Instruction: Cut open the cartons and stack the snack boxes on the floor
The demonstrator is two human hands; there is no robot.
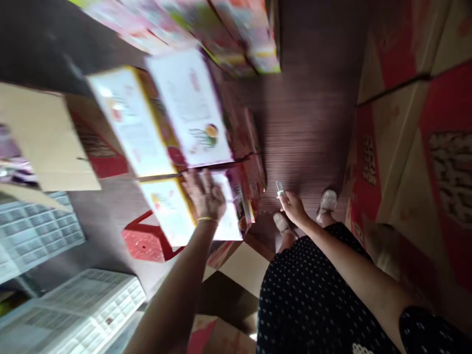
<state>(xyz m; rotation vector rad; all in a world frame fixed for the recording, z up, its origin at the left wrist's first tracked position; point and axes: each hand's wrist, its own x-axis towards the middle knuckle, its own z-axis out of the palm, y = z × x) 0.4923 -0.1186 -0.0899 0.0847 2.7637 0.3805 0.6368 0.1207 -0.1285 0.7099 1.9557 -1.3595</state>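
Note:
My left hand (207, 197) lies with its fingers spread over the tops of two adjoining cartons, a yellow band at its wrist. Under and beside it stand white-topped cartons: a purple-edged carton (188, 108) with a fruit picture, a yellow-edged carton (131, 123), another yellow-edged carton (167, 211) nearer me, and a purple-edged carton (227, 211) partly hidden by the hand. Off to the right, over the floor, my right hand (293, 207) grips a small, slim, pale tool (280, 188) that looks like a box cutter; blur hides its details.
Brown-and-red cartons (398, 142) are stacked along the right. More colourful boxes (221, 29) stand at the top. On the left are an open cardboard box (40, 132), white plastic crates (92, 309) and a red plastic stool (143, 241). Dark floor (306, 123) runs between the stacks.

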